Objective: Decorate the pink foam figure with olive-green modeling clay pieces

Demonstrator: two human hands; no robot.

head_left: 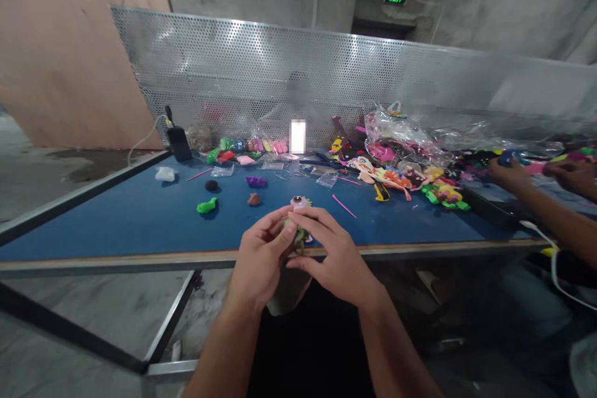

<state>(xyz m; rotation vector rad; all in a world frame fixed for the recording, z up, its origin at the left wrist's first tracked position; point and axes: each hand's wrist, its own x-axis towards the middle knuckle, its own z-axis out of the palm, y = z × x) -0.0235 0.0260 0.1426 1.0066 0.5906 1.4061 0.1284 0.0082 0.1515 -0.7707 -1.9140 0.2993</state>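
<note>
A small clay figure (301, 236) with green parts and a pale pink top with a dark spot is held between both hands above the table's front edge. My left hand (265, 252) pinches it from the left, the thumb lying on its green part. On the right side, my right hand (333, 252) curves round it, fingertips on top and thumb underneath. The fingers hide much of the figure. Beyond the hands, a brown lump (254, 199), a purple lump (256, 181), a black ball (211, 186) and a green lump (207, 205) lie on the blue table (140, 217).
Pink sticks (344, 206), a yellow-black cutter (381, 192) and colourful flat pieces (382, 174) lie right of centre. A black box (179, 143) and white lump (165, 175) are at left. Another person's hands (513, 175) work at far right. A perforated metal screen (261, 68) stands behind.
</note>
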